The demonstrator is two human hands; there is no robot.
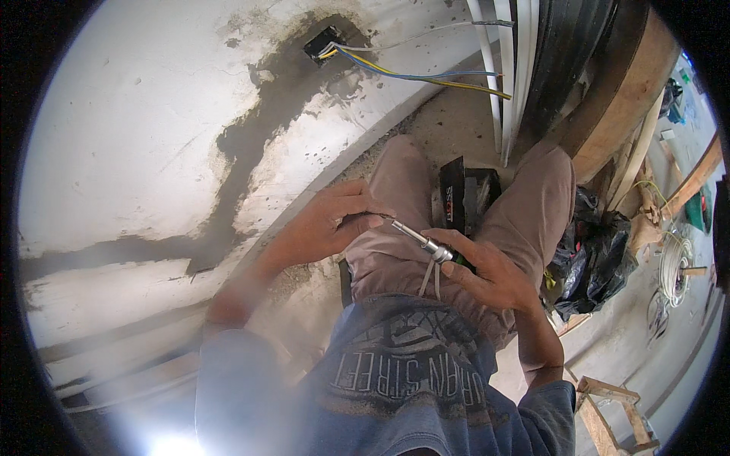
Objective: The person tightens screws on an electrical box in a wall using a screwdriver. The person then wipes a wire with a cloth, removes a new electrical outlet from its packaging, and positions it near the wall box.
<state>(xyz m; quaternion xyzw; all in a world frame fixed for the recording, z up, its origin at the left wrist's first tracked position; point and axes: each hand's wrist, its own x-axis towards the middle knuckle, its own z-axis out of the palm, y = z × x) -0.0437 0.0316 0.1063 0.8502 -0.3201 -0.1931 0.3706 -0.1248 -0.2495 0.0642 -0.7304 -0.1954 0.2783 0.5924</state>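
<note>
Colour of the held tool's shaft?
Silver; the shaft shows best in the head view.

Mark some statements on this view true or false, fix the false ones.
1. The right hand holds a metal-shafted tool. True.
2. The tool's shaft points away from the left hand. False: it points toward the left hand.
3. Wires stick out of a dark wall recess. True.
4. Those wires are all one colour. False: blue, yellow and whitish ones show.
5. A black plastic bag lies beyond the right leg. True.
6. A white cable coil lies left of the left hand. False: the white cable coil lies far to the right.
</note>
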